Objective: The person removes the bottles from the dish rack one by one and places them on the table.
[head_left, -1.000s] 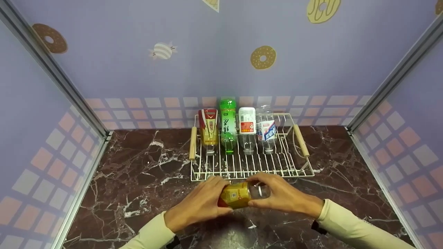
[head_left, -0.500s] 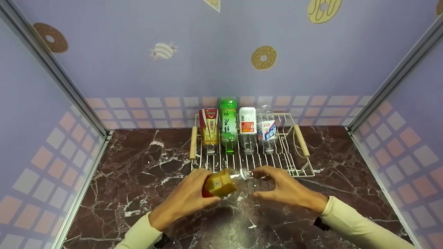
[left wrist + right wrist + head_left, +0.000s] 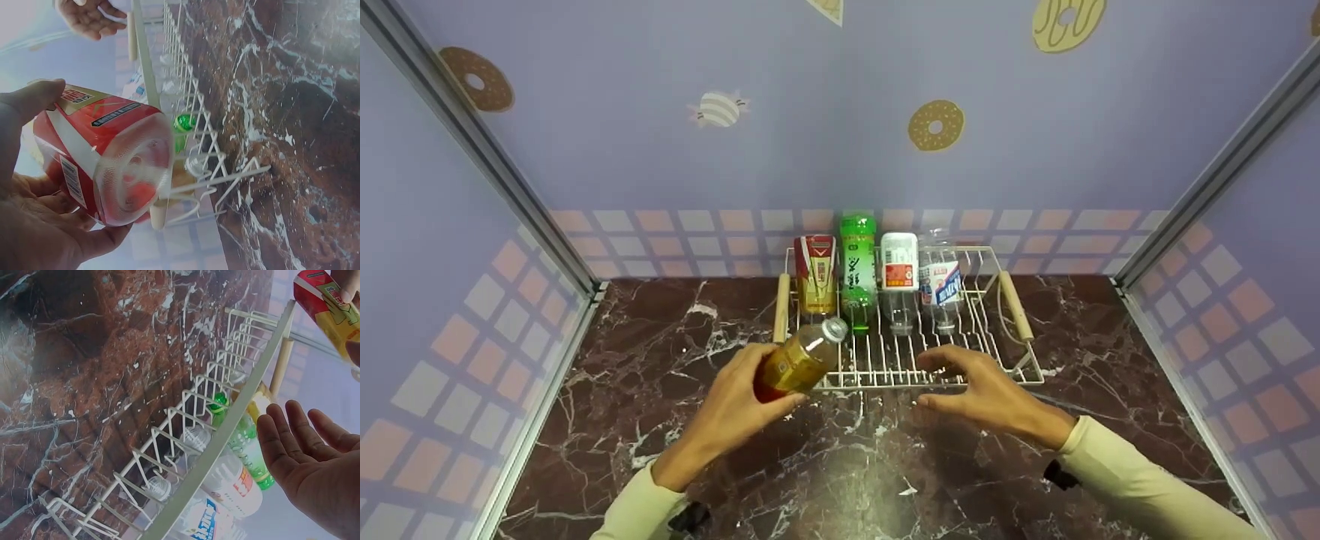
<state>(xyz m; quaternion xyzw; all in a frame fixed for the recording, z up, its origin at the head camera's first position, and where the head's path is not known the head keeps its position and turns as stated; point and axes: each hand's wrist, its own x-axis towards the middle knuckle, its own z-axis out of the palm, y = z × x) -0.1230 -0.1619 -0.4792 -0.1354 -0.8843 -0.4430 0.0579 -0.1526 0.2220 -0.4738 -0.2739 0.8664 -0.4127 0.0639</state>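
Red-and-gold bottle (image 3: 796, 365) gripped in left hand (image 3: 731, 409) at front-left corner of wire rack (image 3: 915, 373), tilted, long axis slanting neck-first toward the rack; right hand (image 3: 986, 394) farther from it, near rack's front edge, fingers loosely parted, holding nothing.

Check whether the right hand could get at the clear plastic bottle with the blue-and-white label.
Probably yes: the right hand looks free and hovers near the cream wire rack, and no other object seems to stand between it and that blue-labelled bottle.
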